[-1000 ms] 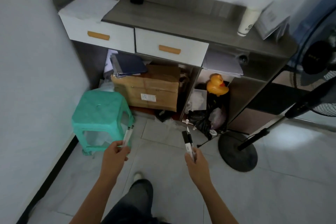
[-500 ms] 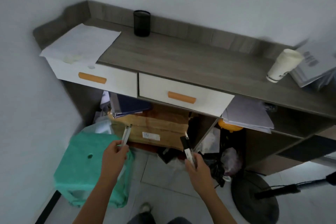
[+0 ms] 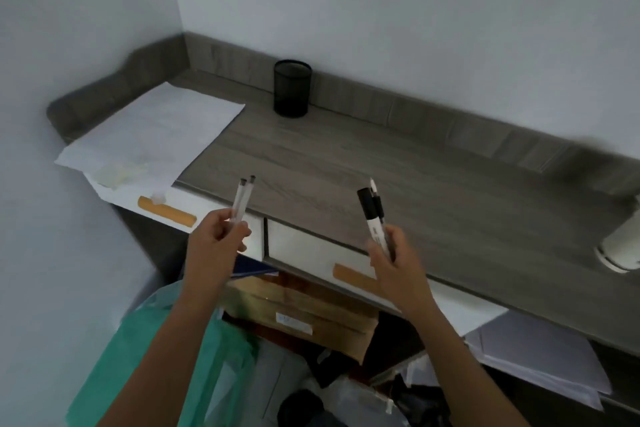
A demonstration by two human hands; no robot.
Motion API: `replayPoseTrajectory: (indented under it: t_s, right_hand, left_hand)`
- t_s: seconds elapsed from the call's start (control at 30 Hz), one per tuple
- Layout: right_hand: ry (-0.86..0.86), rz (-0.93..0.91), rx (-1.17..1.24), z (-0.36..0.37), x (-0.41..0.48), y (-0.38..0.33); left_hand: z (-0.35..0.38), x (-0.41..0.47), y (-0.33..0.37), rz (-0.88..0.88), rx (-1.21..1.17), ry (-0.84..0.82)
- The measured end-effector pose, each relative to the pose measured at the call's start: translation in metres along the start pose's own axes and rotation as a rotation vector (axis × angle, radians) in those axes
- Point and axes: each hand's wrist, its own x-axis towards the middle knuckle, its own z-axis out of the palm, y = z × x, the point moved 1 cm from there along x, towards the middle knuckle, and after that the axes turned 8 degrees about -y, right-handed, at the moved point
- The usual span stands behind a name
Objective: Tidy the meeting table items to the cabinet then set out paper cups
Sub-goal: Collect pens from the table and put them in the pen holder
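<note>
Left hand [image 3: 214,246] pinches two pens [image 3: 242,199], right hand [image 3: 394,260] grips markers [image 3: 372,218]. Holder [image 3: 292,88] sits way back, so dumping both bunches together could tip it or scatter them.

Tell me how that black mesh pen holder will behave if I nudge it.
The black mesh pen holder has nothing sticking out, so it is probably light and easily slid on the cabinet top. It stands upright, taller than wide, so a knock near its rim might tip it; tipped, its round wall would likely roll.

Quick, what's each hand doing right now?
Left hand: holding two clear pens.
Right hand: holding a black-capped marker and a pen.
</note>
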Motion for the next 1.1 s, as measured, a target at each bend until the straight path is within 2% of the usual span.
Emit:
replayPoseTrajectory:
  t_s: [0.23,0.47,0.67,0.97,1.1]
  right_hand:
    - [-0.101,-0.13,0.046,-0.04,0.131,-0.026]
    - [-0.203,-0.092,0.138,-0.045,0.208,-0.04]
    - [-0.155,-0.053,0.329,-0.055,0.246,-0.053]
    - [-0.113,-0.107,0.355,-0.05,0.295,-0.082]
    - [-0.063,-0.136,0.323,-0.038,0.313,-0.1]
  left_hand:
    - [0.029,0.09,0.059,0.125,-0.049,0.077]
    - [0.042,0.147,0.082,0.169,0.003,0.068]
    - [0.05,0.198,0.097,0.158,-0.077,-0.078]
    - [0.058,0.276,0.115,0.192,-0.186,-0.182]
    - [0.062,0.303,0.123,0.219,-0.083,-0.195]
